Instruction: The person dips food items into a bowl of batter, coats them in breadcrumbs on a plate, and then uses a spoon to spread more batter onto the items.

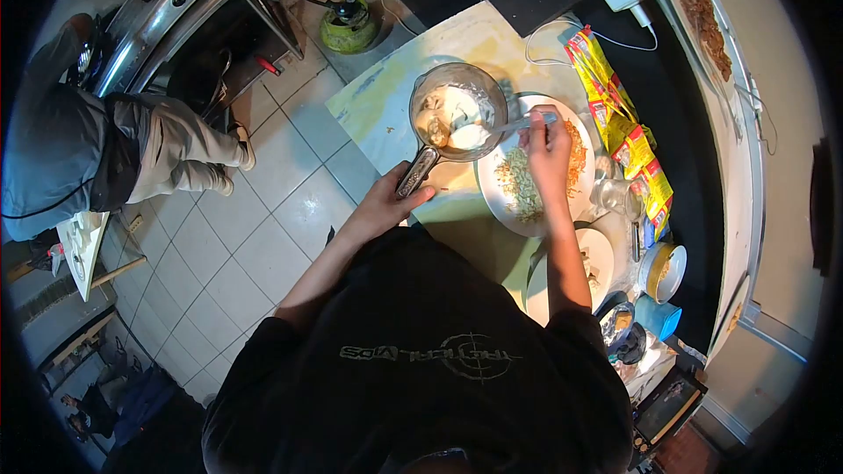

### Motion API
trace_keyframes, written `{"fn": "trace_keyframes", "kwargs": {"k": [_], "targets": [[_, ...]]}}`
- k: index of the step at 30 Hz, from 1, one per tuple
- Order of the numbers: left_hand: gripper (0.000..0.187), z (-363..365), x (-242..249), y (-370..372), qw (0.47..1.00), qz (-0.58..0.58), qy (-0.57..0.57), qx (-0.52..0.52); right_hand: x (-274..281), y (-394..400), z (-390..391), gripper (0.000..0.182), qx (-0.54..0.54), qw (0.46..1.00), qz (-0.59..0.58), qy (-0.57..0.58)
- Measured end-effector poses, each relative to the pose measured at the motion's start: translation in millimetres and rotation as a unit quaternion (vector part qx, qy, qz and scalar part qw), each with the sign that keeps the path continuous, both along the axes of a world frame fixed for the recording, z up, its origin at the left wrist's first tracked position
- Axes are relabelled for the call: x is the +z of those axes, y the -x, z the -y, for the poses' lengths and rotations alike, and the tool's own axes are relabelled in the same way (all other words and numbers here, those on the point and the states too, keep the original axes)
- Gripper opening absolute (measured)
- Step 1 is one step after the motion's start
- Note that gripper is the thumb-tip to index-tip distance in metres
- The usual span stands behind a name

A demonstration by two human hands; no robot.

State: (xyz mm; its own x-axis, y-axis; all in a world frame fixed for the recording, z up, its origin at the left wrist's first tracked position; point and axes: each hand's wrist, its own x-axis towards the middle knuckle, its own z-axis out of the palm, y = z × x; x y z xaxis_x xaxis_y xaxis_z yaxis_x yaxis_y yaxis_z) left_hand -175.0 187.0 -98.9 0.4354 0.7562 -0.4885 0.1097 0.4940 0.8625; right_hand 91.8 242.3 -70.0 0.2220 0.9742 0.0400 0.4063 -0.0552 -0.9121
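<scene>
My left hand (386, 206) is closed around the dark handle of a small saucepan (422, 82). The pan is tilted a little above the table, with a white creamy mass (464, 112) and a light brown lump inside. Between the fingers of my right hand (548, 154) is a spoon (516, 124), its far end over the pan's right rim; the tip is hard to make out. Under my right hand lies a white plate (503, 211) holding chopped green bits (520, 183) and orange shreds (576, 156).
Yellow-red packets (628, 136), a glass jar (617, 198) and a bowl (665, 270) line the table's right side. A second plate (599, 250) is partly behind my forearm. Beyond the table (364, 110) stands a green gas cylinder (349, 28). At left, another person (61, 136) faces a stove.
</scene>
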Motion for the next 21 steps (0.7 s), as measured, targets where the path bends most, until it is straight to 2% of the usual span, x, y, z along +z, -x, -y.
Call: {"fn": "trace_keyframes", "kwargs": {"k": [1,6,8,12,14,15,17,18,21], "targets": [[0.058,0.0,-0.5,0.1,1.000,-0.003,0.001,0.000,-1.2,-2.3,-1.9,0.015,-0.027,0.998,-0.056,-0.011],[0.054,1.9,3.8,-2.1,1.000,0.010,-0.011,0.004,7.5,19.2,1.6,0.013,-0.036,0.996,-0.062,-0.043],[0.053,2.3,9.5,-2.5,1.000,0.004,-0.009,0.026,8.6,26.8,7.8,0.008,0.044,0.995,0.030,-0.090],[0.053,2.0,4.5,-1.9,1.000,0.011,-0.013,0.019,17.3,25.3,19.5,0.008,0.090,0.981,0.102,-0.141],[0.054,1.8,0.4,-1.4,1.000,0.004,-0.011,0.010,18.8,31.0,23.8,0.011,0.123,0.959,0.150,-0.204],[0.054,1.8,0.8,-2.1,1.000,0.004,-0.011,0.008,15.8,33.8,26.9,0.011,0.121,0.959,0.151,-0.205],[0.056,1.7,3.2,-2.6,1.000,0.006,-0.019,0.019,6.0,38.5,33.6,0.013,0.192,0.945,0.175,-0.198],[0.056,1.4,4.4,-2.4,1.000,0.005,-0.019,0.019,5.8,39.6,37.6,0.020,0.211,0.931,0.214,-0.207],[0.056,0.4,5.7,-1.7,1.000,0.008,-0.015,0.020,22.4,38.6,51.9,0.028,0.255,0.907,0.258,-0.212]]}}
